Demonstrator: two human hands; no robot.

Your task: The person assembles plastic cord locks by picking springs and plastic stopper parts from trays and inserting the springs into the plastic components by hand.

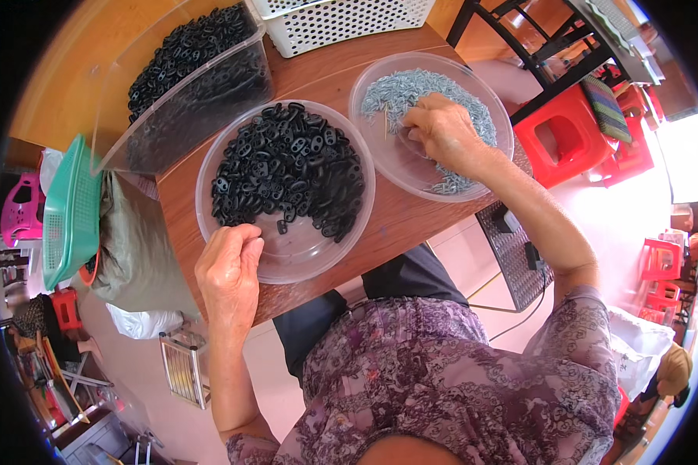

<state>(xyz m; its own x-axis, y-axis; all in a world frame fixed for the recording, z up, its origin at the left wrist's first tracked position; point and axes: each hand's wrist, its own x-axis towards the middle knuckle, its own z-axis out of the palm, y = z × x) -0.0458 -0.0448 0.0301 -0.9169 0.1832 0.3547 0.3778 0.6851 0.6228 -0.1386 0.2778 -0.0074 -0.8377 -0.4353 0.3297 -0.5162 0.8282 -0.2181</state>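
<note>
My left hand [229, 271] is closed at the near left rim of a clear round tub [287, 263]. Its thumb and fingertips press together, and anything between them is too small to make out. Small black oval pieces with holes [287, 167] are heaped in that tub, with a bare patch at its near side. To the right, my right hand [442, 128] reaches into a second clear round tub [411, 174] of small grey-blue pieces [411, 85]. Its fingers are bent together, the tips partly hidden. A thin brass-coloured strip [386, 122] shows beside them.
Both tubs stand on a brown wooden table [399, 221]. Behind the left one, a large clear bin [186, 101] holds more black pieces. A white perforated basket [349, 27] sits at the back. Red stools [558, 136] are at the right, a green basket [70, 213] at the left.
</note>
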